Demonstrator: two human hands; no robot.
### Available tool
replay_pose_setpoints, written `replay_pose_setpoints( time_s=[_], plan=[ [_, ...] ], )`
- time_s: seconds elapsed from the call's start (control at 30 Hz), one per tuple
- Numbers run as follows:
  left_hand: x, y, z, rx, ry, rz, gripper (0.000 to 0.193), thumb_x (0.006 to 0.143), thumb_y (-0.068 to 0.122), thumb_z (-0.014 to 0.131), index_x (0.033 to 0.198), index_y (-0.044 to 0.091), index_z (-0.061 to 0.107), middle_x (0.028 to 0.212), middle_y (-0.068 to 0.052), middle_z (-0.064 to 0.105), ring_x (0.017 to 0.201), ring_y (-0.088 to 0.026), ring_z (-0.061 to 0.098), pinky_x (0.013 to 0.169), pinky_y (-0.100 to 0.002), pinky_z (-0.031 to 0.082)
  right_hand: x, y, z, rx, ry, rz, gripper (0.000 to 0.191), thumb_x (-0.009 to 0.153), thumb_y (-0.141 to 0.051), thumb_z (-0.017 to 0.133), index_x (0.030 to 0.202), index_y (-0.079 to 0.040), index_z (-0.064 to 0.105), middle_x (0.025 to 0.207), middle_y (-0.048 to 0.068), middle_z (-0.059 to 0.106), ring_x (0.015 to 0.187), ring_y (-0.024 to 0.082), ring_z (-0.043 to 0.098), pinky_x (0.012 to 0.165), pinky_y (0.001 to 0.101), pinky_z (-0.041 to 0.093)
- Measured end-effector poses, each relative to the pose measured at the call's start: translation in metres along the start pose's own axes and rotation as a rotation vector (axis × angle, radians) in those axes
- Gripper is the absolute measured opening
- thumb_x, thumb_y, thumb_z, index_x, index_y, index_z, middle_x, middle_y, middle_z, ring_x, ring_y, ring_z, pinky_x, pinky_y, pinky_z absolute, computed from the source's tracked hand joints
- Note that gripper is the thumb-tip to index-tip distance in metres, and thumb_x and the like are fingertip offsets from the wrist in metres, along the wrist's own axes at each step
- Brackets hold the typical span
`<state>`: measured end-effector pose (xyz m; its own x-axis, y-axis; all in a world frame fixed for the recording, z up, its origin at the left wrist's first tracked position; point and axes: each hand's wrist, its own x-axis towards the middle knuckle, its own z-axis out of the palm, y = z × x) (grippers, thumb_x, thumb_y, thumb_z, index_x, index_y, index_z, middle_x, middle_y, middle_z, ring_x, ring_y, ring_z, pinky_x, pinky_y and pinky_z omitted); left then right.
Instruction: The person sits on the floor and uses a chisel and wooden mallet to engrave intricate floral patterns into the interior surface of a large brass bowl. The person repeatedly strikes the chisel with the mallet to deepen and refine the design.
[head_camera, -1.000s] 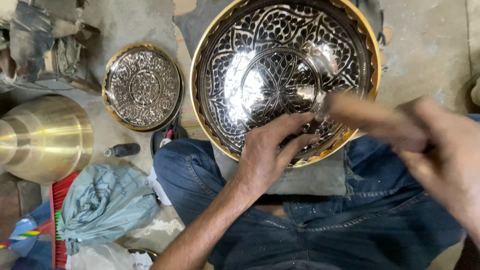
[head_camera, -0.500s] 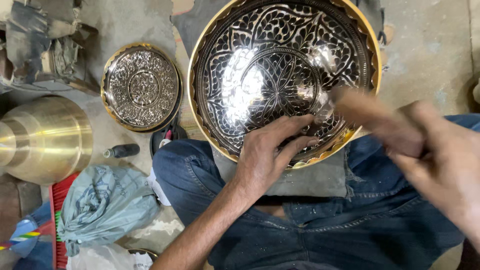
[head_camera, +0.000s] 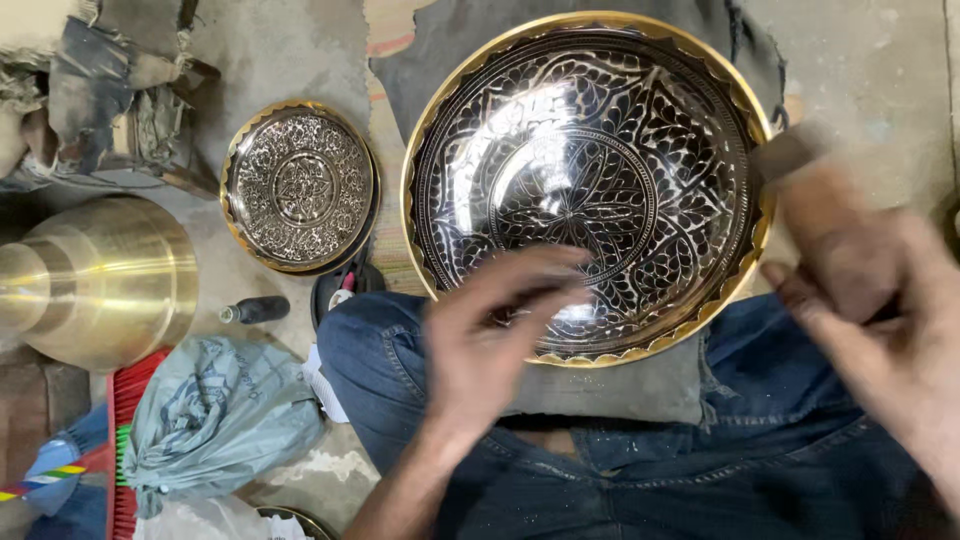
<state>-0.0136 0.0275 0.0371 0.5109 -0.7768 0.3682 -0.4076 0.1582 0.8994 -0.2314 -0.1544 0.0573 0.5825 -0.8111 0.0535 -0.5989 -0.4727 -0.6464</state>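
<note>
Engraved brass bowl (head_camera: 588, 185), dark inside with a gold rim, rests tilted on a grey pad (head_camera: 610, 385) across the person's jeans-clad lap. From the head view, the left hand (head_camera: 490, 340) has slid down off the pattern and now blurs over the bowl's near rim, fingers loosely spread, holding nothing. The right hand (head_camera: 870, 290) has swung out past the bowl's right edge, closed around a wooden handle (head_camera: 790, 155); a stroke seems just finished. Left of the bowl lie a smaller engraved plate (head_camera: 300, 187) and a plain brass vessel (head_camera: 95, 280).
</note>
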Motion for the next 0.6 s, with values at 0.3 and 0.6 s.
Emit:
replay_pose_setpoints(
  time_s=[0.3,0.6],
  plan=[
    [-0.012,-0.095,-0.034,-0.243,0.981,-0.060,0.029,0.107,0.013,0.065,0.131,-0.001,0.056,0.104,-0.012,0.070,0.090,-0.018,0.071,0.074,-0.030,0.064,0.011,0.003,0.035,0.406,0.262,-0.005,0.029,0.104,-0.008,0.077,0.122,0.004,0.056,0.101,0.006,0.067,0.084,0.011,0.065,0.074,0.0218,0.053],
    [-0.026,-0.179,-0.023,-0.248,0.652,-0.201,0.031,0.094,-0.009,0.064,0.124,-0.003,0.060,0.110,-0.002,0.070,0.096,-0.007,0.064,0.088,-0.019,0.052,-0.009,0.049,0.050,0.366,0.222,0.002,0.018,0.103,-0.001,0.073,0.113,0.006,0.060,0.098,0.009,0.067,0.082,0.009,0.064,0.076,0.0195,0.051]
  ],
)
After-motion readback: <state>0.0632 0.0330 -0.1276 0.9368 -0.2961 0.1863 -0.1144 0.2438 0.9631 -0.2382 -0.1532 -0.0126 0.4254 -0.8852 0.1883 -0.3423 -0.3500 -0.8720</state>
